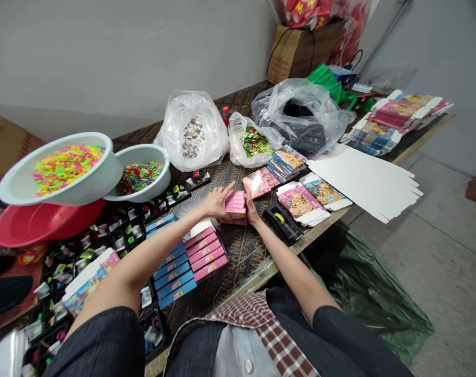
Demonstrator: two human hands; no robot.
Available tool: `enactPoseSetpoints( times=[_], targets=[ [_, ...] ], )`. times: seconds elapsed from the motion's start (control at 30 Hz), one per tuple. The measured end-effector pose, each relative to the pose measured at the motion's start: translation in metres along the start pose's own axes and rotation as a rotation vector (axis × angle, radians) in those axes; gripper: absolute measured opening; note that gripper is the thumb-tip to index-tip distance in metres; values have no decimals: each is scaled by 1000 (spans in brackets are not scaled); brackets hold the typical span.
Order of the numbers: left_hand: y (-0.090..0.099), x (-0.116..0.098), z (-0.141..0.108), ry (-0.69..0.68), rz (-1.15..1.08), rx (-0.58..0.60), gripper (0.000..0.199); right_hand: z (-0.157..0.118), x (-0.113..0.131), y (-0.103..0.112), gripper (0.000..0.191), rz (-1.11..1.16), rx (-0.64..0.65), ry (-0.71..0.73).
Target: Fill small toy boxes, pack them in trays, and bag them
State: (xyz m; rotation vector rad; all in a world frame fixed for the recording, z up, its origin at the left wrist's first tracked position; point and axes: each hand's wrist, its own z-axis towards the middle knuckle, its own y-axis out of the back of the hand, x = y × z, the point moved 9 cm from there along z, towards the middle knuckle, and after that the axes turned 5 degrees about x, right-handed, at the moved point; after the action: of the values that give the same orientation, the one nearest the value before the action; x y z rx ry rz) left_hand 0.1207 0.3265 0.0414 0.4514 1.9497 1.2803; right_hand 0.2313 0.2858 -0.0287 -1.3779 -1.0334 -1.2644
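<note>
Left hand (pixel 216 203) and right hand (pixel 252 213) reach forward, facing each other.

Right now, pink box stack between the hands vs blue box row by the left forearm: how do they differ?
The pink box stack is pink; the blue box row is blue. The pink box stack is piled up, while the blue box row lies overlapping along the table. The left hand and right hand touch the pink box stack, but neither touches the blue box row. Both are small printed cartons.
</note>
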Motion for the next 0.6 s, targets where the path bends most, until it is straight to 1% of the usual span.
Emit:
enactPoseSetpoints(
  times=[0.07, 0.13, 0.2, 0.23, 0.27, 0.3, 0.33, 0.37, 0.4, 0.43, 0.47, 0.5, 0.53, 0.57, 0.6],
  targets=[
    [10, -4, -4, -27, -78, -21, 137, -9, 23, -4, 108, -18, 111, 118],
    [21, -8, -12, -67, -143, -46, 137, -17, 48, -11, 121, -100, 195, 222],
    [36, -6, -27, -101, -213, -84, 135, -23, 72, -21, 125, -207, 238, 316],
    [47, 0, -37, -109, -259, -120, 133, -25, 83, -26, 123, -265, 244, 357],
    [58, 11, -50, -106, -318, -171, 130, -26, 93, -31, 122, -329, 243, 393],
    [71, 28, -66, -85, -393, -240, 125, -27, 101, -37, 121, -399, 239, 428],
    [83, 50, -85, -38, -485, -329, 116, -27, 108, -43, 120, -475, 234, 460],
    [92, 77, -106, 40, -595, -428, 104, -27, 113, -50, 120, -556, 230, 490],
    [94, 106, -129, 139, -726, -525, 88, -27, 116, -58, 120, -637, 231, 521],
    [90, 135, -154, 257, -867, -626, 72, -27, 118, -68, 120, -710, 242, 551],
    [77, 158, -176, 376, -996, -677, 63, -27, 119, -78, 119, -773, 260, 579],
    [60, 172, -192, 466, -1109, -689, 61, -27, 119, -90, 117, -825, 285, 603],
    [39, 180, -205, 535, -1211, -670, 61, -28, 118, -101, 115, -868, 318, 623],
    [16, 181, -213, 583, -1299, -630, 61, -31, 118, -113, 113, -903, 358, 641],
    [-4, 178, -219, 611, -1370, -609, 59, -35, 118, -124, 111, -933, 404, 659]
  ],
)
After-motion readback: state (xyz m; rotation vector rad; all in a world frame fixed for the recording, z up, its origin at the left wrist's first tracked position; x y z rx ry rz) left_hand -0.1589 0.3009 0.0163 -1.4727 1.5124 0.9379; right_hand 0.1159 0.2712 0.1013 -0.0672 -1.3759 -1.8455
